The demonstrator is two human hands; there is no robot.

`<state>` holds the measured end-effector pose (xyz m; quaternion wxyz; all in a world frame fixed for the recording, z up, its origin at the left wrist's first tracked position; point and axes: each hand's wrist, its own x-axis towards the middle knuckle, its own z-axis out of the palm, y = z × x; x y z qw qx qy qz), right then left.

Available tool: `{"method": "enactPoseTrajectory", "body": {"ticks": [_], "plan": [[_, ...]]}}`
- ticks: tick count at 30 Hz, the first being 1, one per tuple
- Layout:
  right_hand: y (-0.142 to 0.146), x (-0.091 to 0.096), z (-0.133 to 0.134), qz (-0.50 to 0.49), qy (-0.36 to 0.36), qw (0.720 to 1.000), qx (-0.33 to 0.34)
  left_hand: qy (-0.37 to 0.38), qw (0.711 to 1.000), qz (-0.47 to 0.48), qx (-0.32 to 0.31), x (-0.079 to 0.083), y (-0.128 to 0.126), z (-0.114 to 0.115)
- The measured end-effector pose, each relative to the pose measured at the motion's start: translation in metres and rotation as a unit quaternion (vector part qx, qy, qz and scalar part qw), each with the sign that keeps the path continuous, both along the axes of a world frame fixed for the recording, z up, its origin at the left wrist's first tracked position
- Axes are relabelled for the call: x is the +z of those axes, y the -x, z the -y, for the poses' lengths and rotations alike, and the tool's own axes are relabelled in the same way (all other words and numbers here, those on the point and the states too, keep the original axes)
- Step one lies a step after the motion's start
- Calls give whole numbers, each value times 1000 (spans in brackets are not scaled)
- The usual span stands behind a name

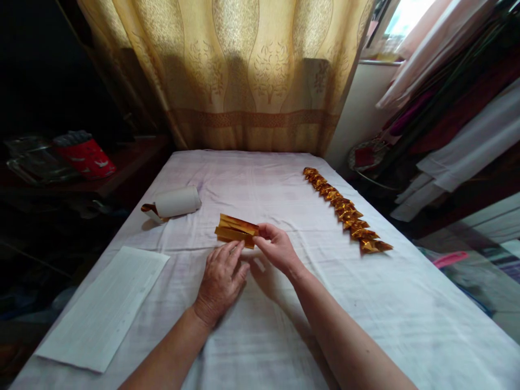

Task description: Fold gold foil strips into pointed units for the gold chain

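Note:
A shiny gold foil paper (235, 232), folded lengthwise with its flaps partly raised, lies at the middle of the cloth-covered table. Its right end is pinched between the thumb and fingers of my right hand (278, 246). My left hand (221, 279) rests palm down just in front, fingertips at the near edge of the foil and thumb apart; the fingers are outstretched rather than gripping. Along the right side runs a row of folded gold foil pieces (345, 211), nested closely together.
On the left are a white roll (177, 201) with gold foil showing at its end and a flat white paper sheet (105, 309). A red container (87, 157) and a glass jug (36, 160) stand on a dark side table. Clothes (475, 141) hang right; a patterned curtain (244, 70) hangs behind.

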<state>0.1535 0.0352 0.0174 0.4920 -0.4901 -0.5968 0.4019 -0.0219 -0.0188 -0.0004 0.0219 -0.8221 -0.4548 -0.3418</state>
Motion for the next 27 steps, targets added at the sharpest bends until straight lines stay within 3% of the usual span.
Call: {"method": "enactPoseTrajectory", "body": {"ticks": [5,10,14,17,22,27], "plan": [[11,9,13,58,-24,997,42,40,998,49,27,-9,5,-5],[12,9,17,110,-38,991,66,94,988,113,45,-4,5,-7],[15,10,19,147,-88,981,89,175,958,208,93,3,7,-10],[12,12,18,185,-137,970,83,193,937,267,119,4,10,-12],[-2,23,15,310,-194,930,-31,188,934,283,111,7,14,-14],[-12,40,18,436,-210,875,-23,152,946,282,47,9,13,-11]]}}
